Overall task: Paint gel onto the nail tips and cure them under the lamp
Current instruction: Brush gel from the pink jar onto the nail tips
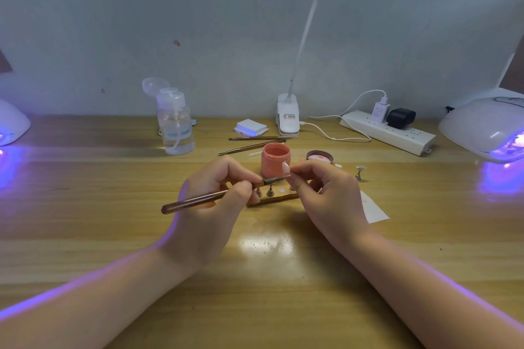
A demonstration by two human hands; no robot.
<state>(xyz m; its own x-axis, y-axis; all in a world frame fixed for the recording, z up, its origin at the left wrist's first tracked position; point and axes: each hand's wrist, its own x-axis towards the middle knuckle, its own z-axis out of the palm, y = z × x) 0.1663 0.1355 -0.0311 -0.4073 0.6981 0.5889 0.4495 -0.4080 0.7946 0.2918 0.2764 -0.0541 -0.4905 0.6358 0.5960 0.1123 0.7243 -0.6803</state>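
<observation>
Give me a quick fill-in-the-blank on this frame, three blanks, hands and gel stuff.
1. The brush is gripped by the ____ hand.
2. The gel jar is ____ in colour.
3. The jar's lid lies to the jar's ____.

Missing words: left; orange; right

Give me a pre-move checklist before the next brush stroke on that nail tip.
1. Brush gripped in the left hand: ok.
2. Nail tip pinched in the right hand: ok, though whether it sits on a stand is hidden.
3. Bristles meeting the tip: ok, they reach it.
4. Gel loaded on the bristles: cannot tell, too small.
5. Gel jar open and close behind the hands: ok, its lid lies beside it.
6. Curing lamp lit at the right: ok, violet glow shows.
</observation>
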